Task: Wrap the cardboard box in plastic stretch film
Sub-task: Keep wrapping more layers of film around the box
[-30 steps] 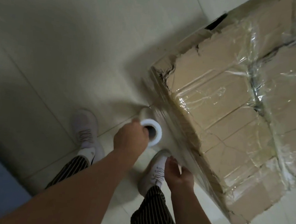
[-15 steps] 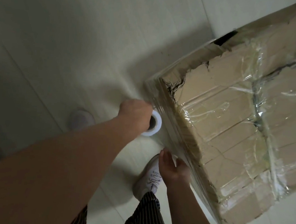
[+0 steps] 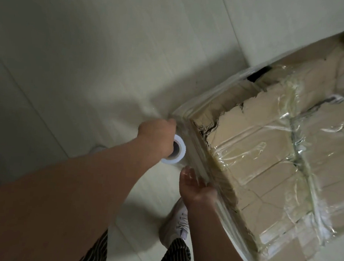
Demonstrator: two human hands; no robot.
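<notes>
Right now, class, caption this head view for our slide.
Left hand holds film roll at the cardboard box corner; right hand rests on its side.

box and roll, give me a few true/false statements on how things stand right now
1. The left grip holds the roll. True.
2. The top of the box is bare cardboard with no film on it. False: clear film lies across the top in wrinkled bands.
3. The roll lies on the floor. False: it is held up in the air beside the box's near corner.
4. The right grip rests against the film-covered side of the box. True.
5. The box top is torn near the corner by the roll. True.
</notes>
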